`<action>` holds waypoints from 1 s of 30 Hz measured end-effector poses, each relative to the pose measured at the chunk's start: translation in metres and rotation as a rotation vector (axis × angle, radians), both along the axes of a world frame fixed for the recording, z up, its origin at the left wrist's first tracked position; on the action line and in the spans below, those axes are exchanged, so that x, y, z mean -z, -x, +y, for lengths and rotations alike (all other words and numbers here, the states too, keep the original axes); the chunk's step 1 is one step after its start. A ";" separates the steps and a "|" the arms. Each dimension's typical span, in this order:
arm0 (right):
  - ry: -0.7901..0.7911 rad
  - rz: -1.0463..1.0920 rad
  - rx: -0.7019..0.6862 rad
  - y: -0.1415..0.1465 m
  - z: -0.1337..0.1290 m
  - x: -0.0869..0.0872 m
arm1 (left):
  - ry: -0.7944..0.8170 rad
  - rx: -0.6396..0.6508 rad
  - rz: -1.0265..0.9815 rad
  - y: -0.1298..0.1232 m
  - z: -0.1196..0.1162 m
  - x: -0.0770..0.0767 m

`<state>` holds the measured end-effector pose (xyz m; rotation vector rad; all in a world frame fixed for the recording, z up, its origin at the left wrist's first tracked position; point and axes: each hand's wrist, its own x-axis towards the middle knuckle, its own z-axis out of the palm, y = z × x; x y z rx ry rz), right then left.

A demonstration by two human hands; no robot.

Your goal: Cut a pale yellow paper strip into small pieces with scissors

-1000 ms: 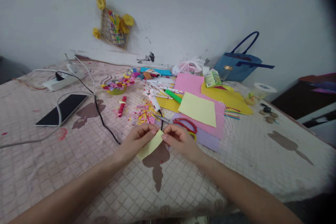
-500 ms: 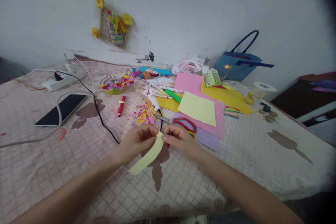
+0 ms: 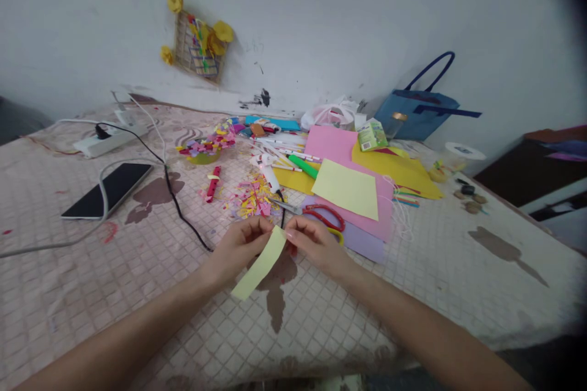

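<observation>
While a narrow, pale-yellow paper strip (image 3: 261, 266) hangs above the cloth-covered, checked counter (image 3: 137, 281), its loose lower end looks straighter than half a second ago, when it bowed; its face now shows plainly, and the handling remains at the top end. The bare left hand (image 3: 241, 248) has its grip clamped on that upper end; the bare right hand (image 3: 318, 245) pinches there too. Red-handled metal scissors (image 3: 290, 208) lie just beyond, beside small pink-and-yellow paper scraps (image 3: 257, 195).

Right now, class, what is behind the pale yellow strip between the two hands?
Patterned tablecloth shows around the pale yellow strip, with a brown patch visible on both sides. Whatever the strip itself covers cannot be seen.
</observation>
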<state>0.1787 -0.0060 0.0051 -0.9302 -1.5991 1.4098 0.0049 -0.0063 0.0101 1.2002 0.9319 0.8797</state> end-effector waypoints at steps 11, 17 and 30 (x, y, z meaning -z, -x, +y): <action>-0.013 -0.049 0.025 0.001 0.000 0.001 | -0.138 0.038 0.000 0.000 0.001 -0.003; 0.077 0.003 0.006 0.005 -0.004 -0.003 | -0.063 -0.056 -0.054 0.000 0.001 -0.004; 0.114 0.053 0.132 0.009 -0.007 0.002 | -0.155 -0.118 -0.039 -0.001 0.003 0.007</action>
